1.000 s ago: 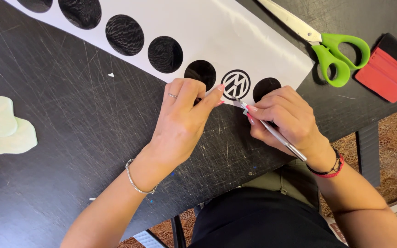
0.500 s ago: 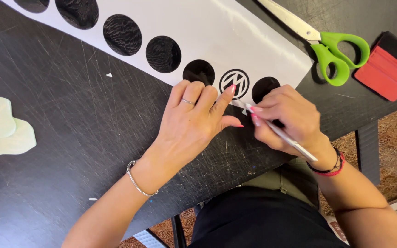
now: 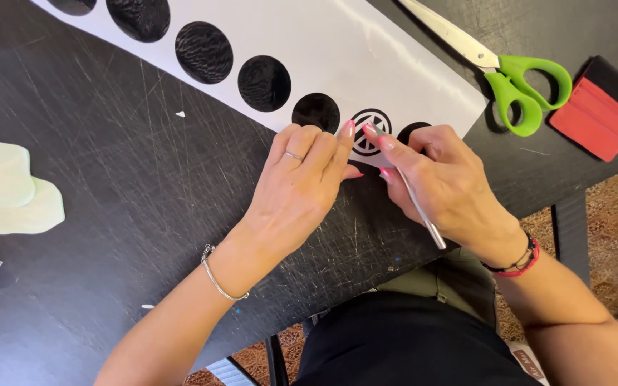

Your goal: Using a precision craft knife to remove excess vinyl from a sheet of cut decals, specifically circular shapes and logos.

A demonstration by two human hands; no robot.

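Here the round black sticker with the white cut-out emblem (image 3: 370, 133) sits near the right end of a long white backing sheet (image 3: 337, 50), second from last in a row of plain black discs (image 3: 264, 83). The sheet lies slantwise across a scratched black table (image 3: 109, 186), close to its near edge. The right hand (image 3: 452, 187) is closed in a pen-like pinch on a thin metal weeding tool (image 3: 416, 207), whose tip meets the lower rim of the emblem. The left hand (image 3: 298, 187) holds nothing; its fingers lie flat and close together on the sheet just left of the emblem, with the index fingertip touching the sticker's edge.

To do this fine picking well, the person is best served by a low tool angle, so that the tip lifts only the loose bits of vinyl and does not score the backing. The flat hand should press close beside the working point, so that the sheet cannot creep or buckle. Short, light strokes suit the narrow lines of the design.

Well apart at the table's right lie green-handled scissors (image 3: 516, 78) and a red squeegee (image 3: 599, 107); a pale scrap (image 3: 8, 193) rests at the left.
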